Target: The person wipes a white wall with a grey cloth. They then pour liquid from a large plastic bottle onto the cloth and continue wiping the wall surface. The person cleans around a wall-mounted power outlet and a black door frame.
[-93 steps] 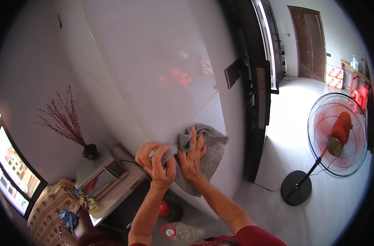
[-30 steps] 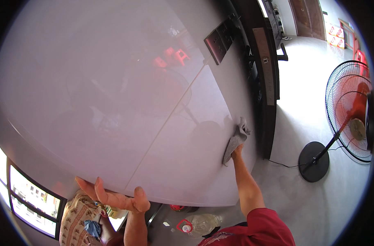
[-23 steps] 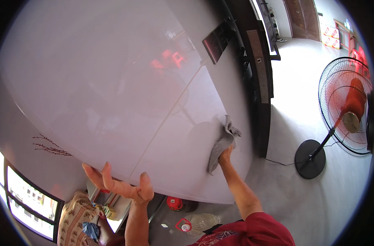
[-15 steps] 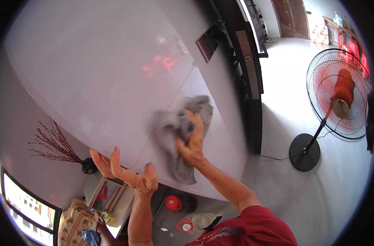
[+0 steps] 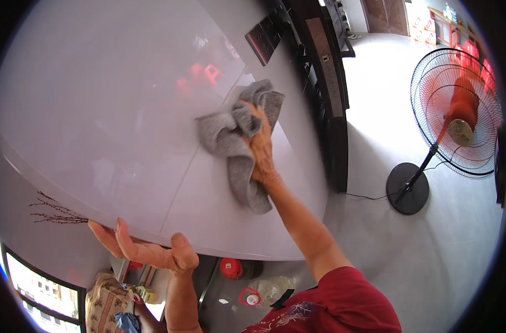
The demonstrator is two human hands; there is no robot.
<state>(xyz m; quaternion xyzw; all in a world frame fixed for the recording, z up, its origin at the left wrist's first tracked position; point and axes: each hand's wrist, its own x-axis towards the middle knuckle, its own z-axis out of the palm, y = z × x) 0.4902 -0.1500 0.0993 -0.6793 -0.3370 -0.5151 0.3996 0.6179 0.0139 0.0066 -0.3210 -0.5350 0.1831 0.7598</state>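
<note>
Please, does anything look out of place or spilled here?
Perhaps: small white patches on the floor beside the clear plastic bottle look like dropped scraps, or possibly light. No spill stands out.

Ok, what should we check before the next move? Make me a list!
1. Grey cloth held by the right hand: ok.
2. Cloth spread flat: not ok, bunched in folds.
3. Cloth away from the black socket plates: ok, gap visible.
4. Left hand pressing firmly on the edge of the glossy white wall: cannot tell.
5. Pedestal fan upright: ok.
6. Floor cable-free: not ok, black cable beside the fan base.
</note>
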